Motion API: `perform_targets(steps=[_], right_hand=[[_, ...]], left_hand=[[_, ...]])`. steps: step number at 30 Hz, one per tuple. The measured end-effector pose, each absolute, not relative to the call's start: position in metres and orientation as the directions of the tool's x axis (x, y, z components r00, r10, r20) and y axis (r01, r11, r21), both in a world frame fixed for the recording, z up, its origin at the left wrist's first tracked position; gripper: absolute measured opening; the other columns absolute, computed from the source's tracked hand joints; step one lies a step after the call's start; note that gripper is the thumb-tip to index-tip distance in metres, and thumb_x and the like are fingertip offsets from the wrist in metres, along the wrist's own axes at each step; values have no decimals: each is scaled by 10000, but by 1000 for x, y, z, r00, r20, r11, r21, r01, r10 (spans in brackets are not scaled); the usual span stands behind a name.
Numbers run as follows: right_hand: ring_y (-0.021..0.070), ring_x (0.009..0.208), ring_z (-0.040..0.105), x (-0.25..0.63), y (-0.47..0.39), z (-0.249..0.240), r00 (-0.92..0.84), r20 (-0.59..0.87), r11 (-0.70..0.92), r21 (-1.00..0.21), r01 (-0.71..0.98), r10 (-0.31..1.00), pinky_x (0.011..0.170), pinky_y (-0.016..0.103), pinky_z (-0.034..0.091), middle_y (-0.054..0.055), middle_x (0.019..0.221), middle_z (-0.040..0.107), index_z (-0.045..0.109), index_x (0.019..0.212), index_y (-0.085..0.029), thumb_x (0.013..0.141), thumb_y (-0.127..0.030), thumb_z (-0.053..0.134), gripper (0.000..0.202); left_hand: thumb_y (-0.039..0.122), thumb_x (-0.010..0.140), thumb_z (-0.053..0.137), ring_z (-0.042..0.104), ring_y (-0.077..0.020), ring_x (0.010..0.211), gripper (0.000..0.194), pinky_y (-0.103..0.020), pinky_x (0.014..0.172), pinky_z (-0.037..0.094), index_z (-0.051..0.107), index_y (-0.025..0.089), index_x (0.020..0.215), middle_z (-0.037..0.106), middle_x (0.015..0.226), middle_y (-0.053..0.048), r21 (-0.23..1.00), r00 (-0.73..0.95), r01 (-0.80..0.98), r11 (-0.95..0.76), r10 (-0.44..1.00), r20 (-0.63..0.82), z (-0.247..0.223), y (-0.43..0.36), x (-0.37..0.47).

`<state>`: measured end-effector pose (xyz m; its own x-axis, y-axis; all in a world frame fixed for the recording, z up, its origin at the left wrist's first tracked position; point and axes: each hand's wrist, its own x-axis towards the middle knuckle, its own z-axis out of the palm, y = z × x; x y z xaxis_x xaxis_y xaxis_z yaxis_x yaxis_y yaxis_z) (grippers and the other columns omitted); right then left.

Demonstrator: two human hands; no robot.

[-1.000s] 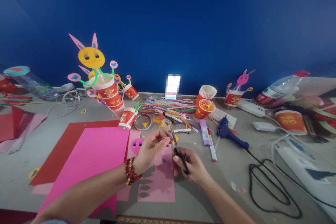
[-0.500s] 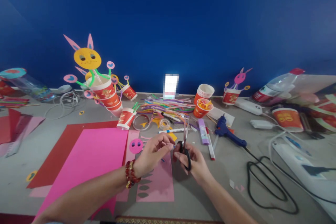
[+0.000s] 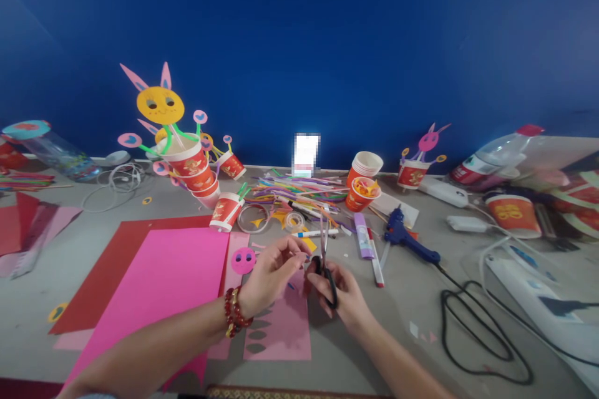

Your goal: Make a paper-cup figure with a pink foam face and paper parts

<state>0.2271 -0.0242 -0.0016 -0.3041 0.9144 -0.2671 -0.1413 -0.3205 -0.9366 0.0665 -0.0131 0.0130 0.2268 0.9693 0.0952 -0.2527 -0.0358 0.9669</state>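
Note:
Black-handled scissors (image 3: 330, 283) are in my right hand (image 3: 344, 296), its fingers around the handles and the blades pointing up and away. Close beside it, my left hand (image 3: 276, 268) pinches something too small to make out, with a bit of blue showing at the fingertips. Under my left hand lies a pink sheet (image 3: 285, 336) with a column of leaf-shaped holes. Just left of that hand is a round pink face (image 3: 243, 260) with two eyes.
Bright pink paper (image 3: 173, 280) and red paper (image 3: 103, 274) lie at the left. Paper cups (image 3: 226, 212) and pipe cleaners (image 3: 299, 189) are behind my hands. A blue glue gun (image 3: 409, 240), its black cable and a power strip (image 3: 528, 293) are at the right.
My right hand and the scissors have shifted slightly left, nearer my left hand, and the blades have tilted left. My left hand has barely moved.

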Motion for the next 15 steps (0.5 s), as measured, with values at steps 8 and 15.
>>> perform_targets(steps=[8, 15], right_hand=[[30, 301, 339, 231, -20, 3, -203, -231, -261, -956, -134, 952, 293, 148, 245, -77, 475, 508, 585, 717, -166, 644, -458, 819, 381], [31, 306, 318, 228, -22, 0, -222, -256, -285, -952, -110, 941, 275, 155, 230, -68, 500, 539, 550, 694, -180, 626, -446, 821, 386]], left_hand=[[261, 882, 586, 561, -161, 825, 171, -277, 731, 443, 517, 174, 751, 596, 977, -62, 996, 337, -66, -61, 938, 80, 5, -14, 64], [236, 869, 586, 567, -166, 852, 148, -272, 753, 446, 519, 176, 752, 600, 966, -57, 997, 321, -23, -75, 944, 78, 8, -15, 66]])
